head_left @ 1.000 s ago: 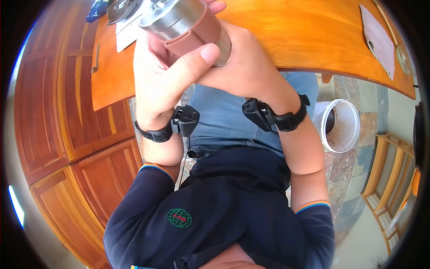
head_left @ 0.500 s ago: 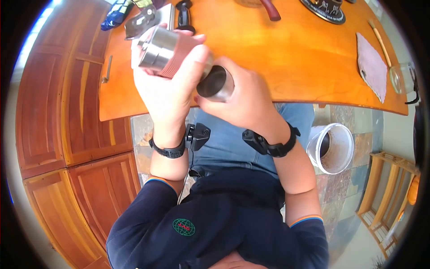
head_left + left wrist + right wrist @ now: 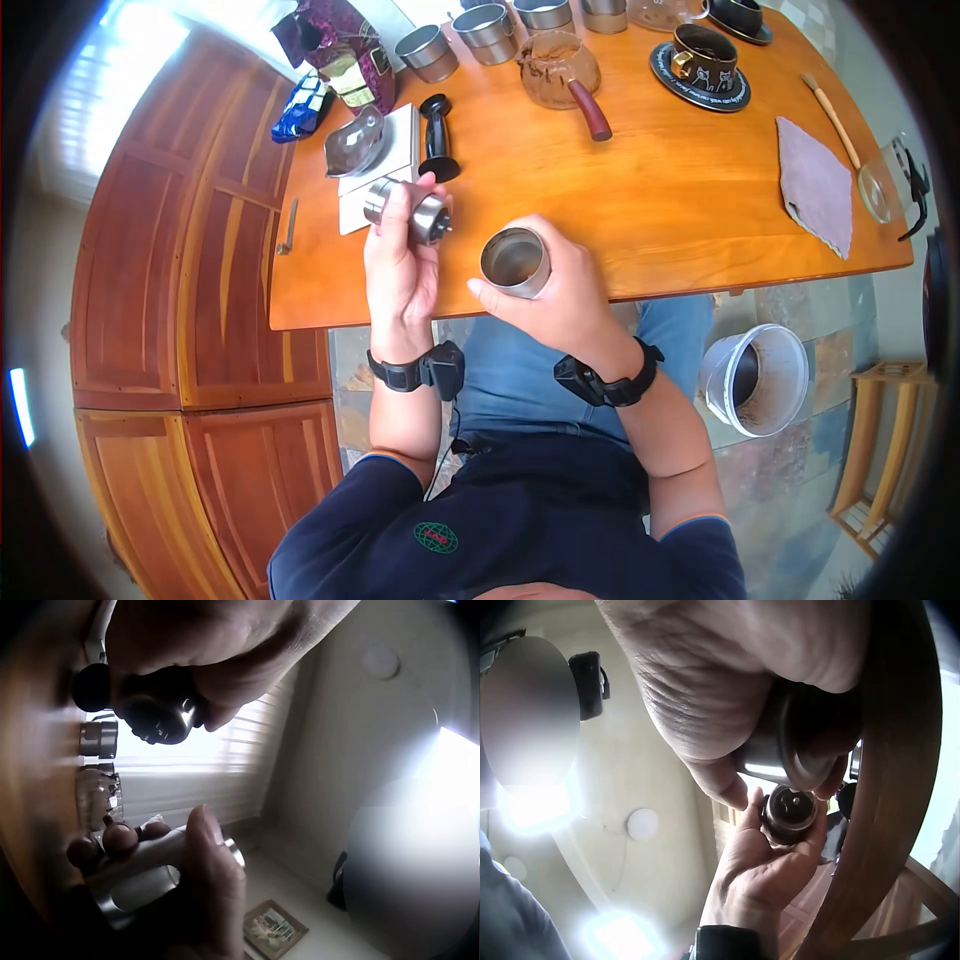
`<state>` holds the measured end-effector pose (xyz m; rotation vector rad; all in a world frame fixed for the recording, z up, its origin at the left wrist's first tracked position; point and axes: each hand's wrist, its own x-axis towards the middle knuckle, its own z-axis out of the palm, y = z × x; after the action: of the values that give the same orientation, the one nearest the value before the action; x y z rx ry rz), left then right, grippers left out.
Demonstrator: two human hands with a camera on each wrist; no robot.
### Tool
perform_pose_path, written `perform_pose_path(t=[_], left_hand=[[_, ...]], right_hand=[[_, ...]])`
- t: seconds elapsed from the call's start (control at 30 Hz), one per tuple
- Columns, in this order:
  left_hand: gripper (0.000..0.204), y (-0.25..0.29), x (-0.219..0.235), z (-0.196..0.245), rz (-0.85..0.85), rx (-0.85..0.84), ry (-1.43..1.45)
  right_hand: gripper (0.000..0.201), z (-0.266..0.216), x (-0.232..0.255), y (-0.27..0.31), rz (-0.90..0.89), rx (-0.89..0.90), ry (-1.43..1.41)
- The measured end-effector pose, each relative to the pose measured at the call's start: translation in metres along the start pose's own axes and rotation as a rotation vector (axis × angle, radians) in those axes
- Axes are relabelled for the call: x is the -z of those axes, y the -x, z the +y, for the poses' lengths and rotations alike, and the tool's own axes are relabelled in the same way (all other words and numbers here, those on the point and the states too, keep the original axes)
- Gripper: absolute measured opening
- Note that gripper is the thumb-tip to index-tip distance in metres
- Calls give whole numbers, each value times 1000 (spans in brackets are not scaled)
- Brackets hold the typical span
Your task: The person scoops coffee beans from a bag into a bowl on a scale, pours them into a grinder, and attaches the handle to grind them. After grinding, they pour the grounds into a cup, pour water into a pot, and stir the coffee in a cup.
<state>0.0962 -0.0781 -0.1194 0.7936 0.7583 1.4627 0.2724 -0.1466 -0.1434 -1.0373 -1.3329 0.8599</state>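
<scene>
My left hand (image 3: pixel 400 275) grips the metal body of a hand coffee grinder (image 3: pixel 383 198) over the table's near left part. Its dark burr end faces my other hand, as the right wrist view also shows at the grinder's underside (image 3: pixel 789 814). My right hand (image 3: pixel 565 290) holds the grinder's steel catch cup (image 3: pixel 516 262), fingers and thumb curled round its wall. The cup's open mouth faces up toward the head camera, with brownish residue inside. A gap separates cup and grinder body in the head view.
Beyond my left hand are a white scale (image 3: pixel 400 150), a clear dish (image 3: pixel 355 145) and a black dumbbell-shaped tool (image 3: pixel 436 140). Further back stand a red-handled pot (image 3: pixel 560 75), several metal cups and a mug (image 3: pixel 705 65). A pink cloth (image 3: pixel 815 185) lies right; a white bucket (image 3: pixel 790 385) stands below.
The catch cup came off the grinder body, and my hands moved apart. My left hand turned the body so its burr end points right. The head view tilted up, showing more table.
</scene>
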Motion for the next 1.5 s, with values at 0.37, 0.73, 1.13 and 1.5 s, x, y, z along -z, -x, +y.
perform_pose_path(t=[0.37,0.73,1.13,1.5], left_hand=[[35,-3,24,5,86,198,364],[55,3,62,23,138,165,477],[42,-2,99,38,112,44,458],[39,4,101,26,16,43,287]], right_hand=[[40,1,0,3,2,15,-19],[49,4,4,10,-90,47,-23],[61,2,6,4,-237,208,177],[62,-67,69,-26,-262,-201,82]])
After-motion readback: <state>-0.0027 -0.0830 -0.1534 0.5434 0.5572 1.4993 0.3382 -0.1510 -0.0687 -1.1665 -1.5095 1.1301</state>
